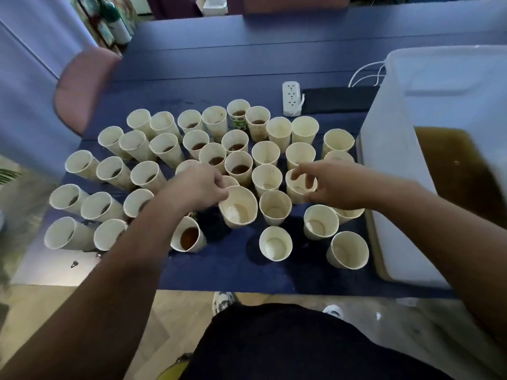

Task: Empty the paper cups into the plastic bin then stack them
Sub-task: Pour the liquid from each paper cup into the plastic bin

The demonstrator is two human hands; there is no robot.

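Several cream paper cups stand on a dark blue table (219,272). Cups on the left and in the middle hold brown liquid, such as one near the front (188,238); those on the right look empty. My left hand (196,189) grips the rim of an empty cup (238,207) at the centre. My right hand (336,185) hovers with spread fingers over another empty cup (297,191), thumb and fingertips at its rim. The white plastic bin (389,165) stands at the right, with brown liquid (450,165) inside.
A white power strip (291,98) and a black flat object (340,98) lie behind the cups, with white cables (365,74) by the bin. A pink chair (82,86) stands at the table's left. Dark wet patches mark the cloth near the front cups.
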